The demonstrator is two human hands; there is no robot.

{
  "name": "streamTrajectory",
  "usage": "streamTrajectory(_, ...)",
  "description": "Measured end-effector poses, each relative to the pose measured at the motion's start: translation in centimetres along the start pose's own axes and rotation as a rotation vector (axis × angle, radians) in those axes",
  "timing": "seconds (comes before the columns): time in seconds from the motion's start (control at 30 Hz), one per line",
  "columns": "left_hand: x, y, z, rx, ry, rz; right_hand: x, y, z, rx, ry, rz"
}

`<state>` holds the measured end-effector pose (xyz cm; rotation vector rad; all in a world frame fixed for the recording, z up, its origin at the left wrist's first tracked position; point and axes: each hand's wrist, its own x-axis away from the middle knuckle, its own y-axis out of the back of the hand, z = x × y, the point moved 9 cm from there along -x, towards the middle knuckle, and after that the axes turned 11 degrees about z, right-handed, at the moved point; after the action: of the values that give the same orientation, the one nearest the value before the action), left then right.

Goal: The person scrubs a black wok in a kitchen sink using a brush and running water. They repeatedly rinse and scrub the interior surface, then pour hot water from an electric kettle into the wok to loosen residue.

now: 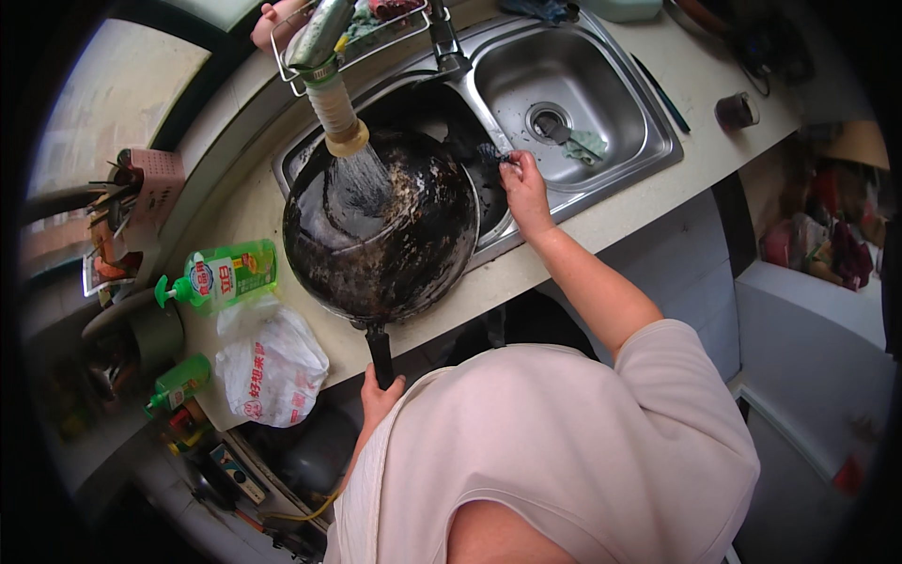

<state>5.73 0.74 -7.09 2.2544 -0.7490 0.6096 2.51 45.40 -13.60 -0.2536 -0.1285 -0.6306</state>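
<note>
A blackened wok [380, 261] lies bottom up over the left sink basin, its outside scorched and wet. Water pours onto it from a faucet with a ribbed extension hose [332, 106]. My left hand [380, 395] grips the wok's black handle [379, 356] at the counter's front edge. To the right of the wok, near the divider between the basins, my right hand [523, 189] pinches a small dark scrubber [502, 156], apart from the wok. The stainless steel right basin [599, 77] holds a green scouring cloth [586, 146] by its drain.
Left of the wok are a green dish soap pump bottle [229, 275] and a white plastic bag [275, 366]. A wire rack [384, 39] stands behind the sink. A small dark cup [736, 111] and a dark stick-like utensil [661, 93] lie on the right counter.
</note>
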Motion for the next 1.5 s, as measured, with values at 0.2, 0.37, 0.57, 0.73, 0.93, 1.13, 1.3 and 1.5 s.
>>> streamTrajectory(0.2, -0.1, 0.8, -3.3, -0.049, 0.057, 0.097, 2.5, -4.5, 2.8, 0.211, 0.078, 0.072)
streamTrajectory(0.37, -0.7, 0.7, -4.2, 0.013, 0.113, 0.136, 4.8, -12.0, 9.8, 0.678, 0.529, 0.364)
streamTrajectory(0.57, -2.0, -1.1, -0.2, 0.171, 0.126, 0.157, 2.1, -20.5, 10.8, 0.730, 0.665, 0.772)
streamTrajectory(0.73, -2.9, -2.0, 0.6, 0.038, 0.035, 0.114, -9.3, -20.2, 5.9, 0.448, 0.164, 0.575)
streamTrajectory(0.93, -2.6, -2.0, 0.6, -0.002, 0.065, 0.079, -7.7, -21.1, 5.7, -0.517, -0.281, 0.497)
streamTrajectory(1.13, -2.7, -2.0, 0.9, 0.028, 0.073, 0.082, -6.5, -23.3, 2.2, -0.687, -0.541, 0.458)
streamTrajectory(1.3, -2.7, -1.9, 0.2, -0.007, 0.011, 0.062, -5.1, -24.1, 3.6, -0.280, -0.529, 0.596)
streamTrajectory(1.5, -2.8, -2.4, -0.1, 0.018, -0.003, 0.076, -7.2, -23.8, 3.7, 0.020, -0.200, 0.707)
